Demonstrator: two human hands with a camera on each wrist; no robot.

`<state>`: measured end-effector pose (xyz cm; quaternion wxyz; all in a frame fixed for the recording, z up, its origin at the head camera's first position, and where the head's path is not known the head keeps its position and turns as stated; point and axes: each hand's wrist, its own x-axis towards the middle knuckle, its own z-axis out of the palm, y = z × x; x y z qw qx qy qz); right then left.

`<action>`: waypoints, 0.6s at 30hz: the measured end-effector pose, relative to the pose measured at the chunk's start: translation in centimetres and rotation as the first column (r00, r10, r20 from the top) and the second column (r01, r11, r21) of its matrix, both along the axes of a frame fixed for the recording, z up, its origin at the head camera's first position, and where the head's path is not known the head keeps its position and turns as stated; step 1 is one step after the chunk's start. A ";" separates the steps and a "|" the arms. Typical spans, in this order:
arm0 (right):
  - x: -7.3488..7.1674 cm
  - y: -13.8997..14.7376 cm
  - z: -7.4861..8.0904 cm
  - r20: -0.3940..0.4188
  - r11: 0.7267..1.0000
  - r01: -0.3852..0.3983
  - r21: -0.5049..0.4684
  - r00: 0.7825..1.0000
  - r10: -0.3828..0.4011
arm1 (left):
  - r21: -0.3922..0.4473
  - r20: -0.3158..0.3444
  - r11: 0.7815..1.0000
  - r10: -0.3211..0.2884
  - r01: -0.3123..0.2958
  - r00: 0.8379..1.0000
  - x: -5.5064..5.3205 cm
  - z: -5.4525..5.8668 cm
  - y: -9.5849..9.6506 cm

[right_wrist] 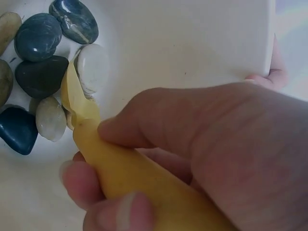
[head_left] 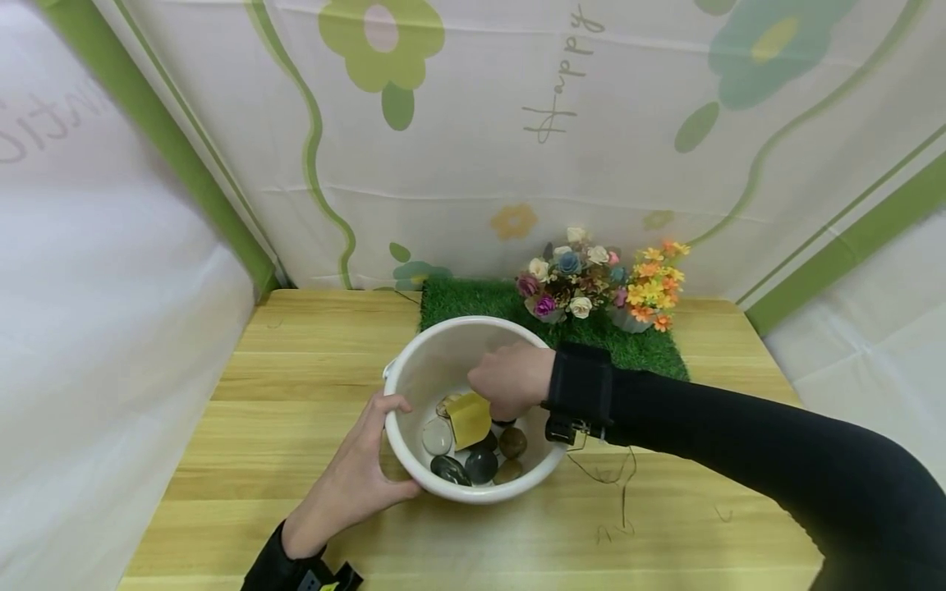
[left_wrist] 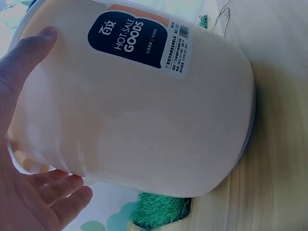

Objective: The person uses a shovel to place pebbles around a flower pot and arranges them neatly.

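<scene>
A white bucket (head_left: 432, 353) stands on the wooden table, holding several smooth stones (head_left: 482, 465) in grey, black, brown and white. My left hand (head_left: 362, 464) grips its left side, with fingertips over the rim. In the left wrist view, the thumb lies along the labelled outer wall. My right hand (head_left: 512, 377) reaches inside and holds a yellow shovel (head_left: 470, 420) by its thick handle. Its thin blade points down among the stones and, in the right wrist view, lies beside a white stone (right_wrist: 92, 69). Part of the handle is hidden by my palm.
Behind the bucket lies a green turf mat (head_left: 473, 297) with two pots of artificial flowers, one mixed (head_left: 569, 279) and one orange and yellow (head_left: 654, 287). Thin dark strands (head_left: 623, 492) lie on the table to the right. Printed white cloth (head_left: 443, 164) hangs behind.
</scene>
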<state>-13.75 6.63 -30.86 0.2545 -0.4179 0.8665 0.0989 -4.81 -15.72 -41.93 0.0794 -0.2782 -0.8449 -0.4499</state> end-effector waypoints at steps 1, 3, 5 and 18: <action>0.0 -0.1 0.0 0.002 1.000 0.001 0.003 1.000 -0.001 | -0.002 0.002 1.000 0.000 0.000 1.000 0.0 0.0 0.0; 0.0 -0.2 -0.1 0.006 1.000 0.004 0.009 1.000 -0.004 | -0.005 0.006 1.000 0.000 0.000 1.000 0.0 0.1 0.0; 0.0 -0.4 0.0 0.003 1.000 0.002 0.021 1.000 -0.002 | -0.006 0.005 1.000 -0.001 0.001 1.000 0.0 0.1 0.0; -0.3 -0.7 -0.6 0.122 0.999 0.021 0.037 0.992 -0.025 | -0.005 0.009 1.000 -0.002 0.002 1.000 0.0 0.2 0.0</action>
